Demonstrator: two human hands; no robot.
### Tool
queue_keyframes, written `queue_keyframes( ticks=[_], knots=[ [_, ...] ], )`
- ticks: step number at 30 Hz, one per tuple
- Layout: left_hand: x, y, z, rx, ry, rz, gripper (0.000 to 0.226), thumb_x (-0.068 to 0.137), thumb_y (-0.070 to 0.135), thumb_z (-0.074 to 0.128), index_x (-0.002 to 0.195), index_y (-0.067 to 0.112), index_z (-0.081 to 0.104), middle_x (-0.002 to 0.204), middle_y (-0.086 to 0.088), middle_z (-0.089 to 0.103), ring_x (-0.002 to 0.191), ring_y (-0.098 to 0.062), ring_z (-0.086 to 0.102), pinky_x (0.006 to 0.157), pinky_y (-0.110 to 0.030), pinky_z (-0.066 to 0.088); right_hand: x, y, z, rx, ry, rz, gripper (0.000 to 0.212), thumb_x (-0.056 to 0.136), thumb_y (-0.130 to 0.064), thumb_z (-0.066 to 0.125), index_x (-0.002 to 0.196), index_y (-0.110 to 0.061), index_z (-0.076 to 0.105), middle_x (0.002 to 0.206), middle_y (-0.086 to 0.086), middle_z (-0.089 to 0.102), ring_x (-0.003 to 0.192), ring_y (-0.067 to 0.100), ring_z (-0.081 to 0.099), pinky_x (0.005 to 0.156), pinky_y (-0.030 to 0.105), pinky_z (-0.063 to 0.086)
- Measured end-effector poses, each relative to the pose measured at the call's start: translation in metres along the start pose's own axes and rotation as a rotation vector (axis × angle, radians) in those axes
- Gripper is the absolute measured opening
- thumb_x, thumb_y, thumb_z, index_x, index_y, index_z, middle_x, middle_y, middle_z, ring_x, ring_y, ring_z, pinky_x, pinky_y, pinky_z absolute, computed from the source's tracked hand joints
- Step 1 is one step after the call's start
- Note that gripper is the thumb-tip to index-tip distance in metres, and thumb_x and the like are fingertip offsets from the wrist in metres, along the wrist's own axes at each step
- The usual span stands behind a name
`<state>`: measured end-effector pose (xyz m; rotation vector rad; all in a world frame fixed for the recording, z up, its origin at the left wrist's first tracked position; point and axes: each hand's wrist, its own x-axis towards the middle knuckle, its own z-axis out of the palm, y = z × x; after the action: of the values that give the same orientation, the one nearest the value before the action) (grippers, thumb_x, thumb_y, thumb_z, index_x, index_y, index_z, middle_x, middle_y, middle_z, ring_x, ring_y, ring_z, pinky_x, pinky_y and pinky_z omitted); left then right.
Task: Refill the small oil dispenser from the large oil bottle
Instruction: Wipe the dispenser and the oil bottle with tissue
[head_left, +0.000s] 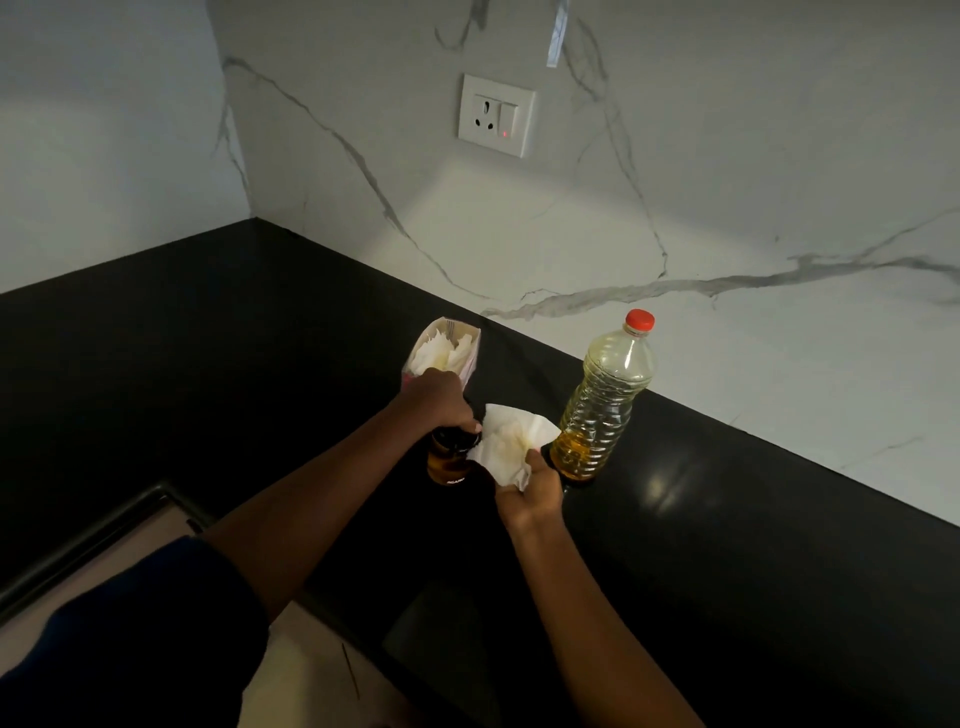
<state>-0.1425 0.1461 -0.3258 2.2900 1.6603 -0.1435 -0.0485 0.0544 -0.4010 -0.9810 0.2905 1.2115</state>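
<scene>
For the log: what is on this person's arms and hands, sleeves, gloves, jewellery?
Left arm: dark blue sleeve ending near the elbow, forearm bare. Right forearm bare as far as the frame shows. No gloves, rings or watch visible on the left hand or right hand.

Left hand (439, 397) grips dispenser (448, 462); right hand (532, 491) holds tissue (511, 441).
</scene>
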Motion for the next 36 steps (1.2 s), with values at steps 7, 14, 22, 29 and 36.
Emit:
queue_keyframes(
  ticks=[7, 14, 22, 29, 36],
  knots=[
    [0.009, 0.021, -0.033, -0.201, 0.275, 0.081, 0.026, 0.085, 0.027, 0.062, 0.104, 0.008, 0.063, 0.103, -0.01, 0.063, 0.095, -0.026, 0.061, 0.074, -0.031, 0.048, -0.043, -0.041, -0.002, 0.128, 0.086, -0.352, 0.035, 0.097, -0.024, 0.049, 0.125, -0.003, 0.051, 0.102, 0.007, 0.063, 0.089, 0.021, 0.062, 0.082, 0.034, 0.051],
    [0.022, 0.073, -0.05, -0.616, 0.248, 0.376, 0.048, 0.081, 0.028, 0.068, 0.125, 0.017, 0.054, 0.121, -0.005, 0.062, 0.113, -0.021, 0.056, 0.095, -0.029, 0.043, -0.078, -0.084, 0.008, -0.023, 0.284, -0.864, 0.007, 0.091, -0.017, 0.059, 0.097, -0.016, 0.057, 0.092, -0.001, 0.064, 0.083, 0.012, 0.063, 0.066, 0.022, 0.052],
    [0.028, 0.115, -0.049, -0.733, -0.226, 0.59, 0.094, 0.072, 0.014, 0.076, 0.146, 0.025, 0.019, 0.153, -0.003, 0.023, 0.137, -0.025, 0.026, 0.106, -0.034, 0.03, -0.063, -0.127, 0.038, -0.578, 0.476, -1.196, 0.023, 0.093, -0.013, 0.055, 0.113, -0.006, 0.063, 0.103, 0.009, 0.066, 0.09, 0.015, 0.059, 0.07, 0.011, 0.037],
    [0.04, 0.123, -0.026, -0.824, -0.222, 0.555, 0.071, 0.075, 0.009, 0.071, 0.137, 0.021, 0.038, 0.135, -0.005, 0.05, 0.123, -0.024, 0.046, 0.098, -0.035, 0.043, -0.025, -0.116, 0.04, -0.996, 0.405, -1.342, 0.033, 0.091, 0.0, 0.05, 0.123, -0.004, 0.06, 0.12, 0.014, 0.064, 0.106, 0.025, 0.063, 0.087, 0.013, 0.038],
    [0.043, 0.127, -0.019, -0.775, -0.099, 0.559, 0.063, 0.079, 0.014, 0.068, 0.135, 0.021, 0.039, 0.132, -0.005, 0.052, 0.123, -0.023, 0.046, 0.101, -0.035, 0.032, -0.009, -0.107, 0.033, -1.035, 0.376, -1.503, 0.031, 0.085, 0.004, 0.059, 0.116, 0.004, 0.063, 0.123, 0.021, 0.061, 0.111, 0.034, 0.061, 0.094, 0.04, 0.048]
  ],
)
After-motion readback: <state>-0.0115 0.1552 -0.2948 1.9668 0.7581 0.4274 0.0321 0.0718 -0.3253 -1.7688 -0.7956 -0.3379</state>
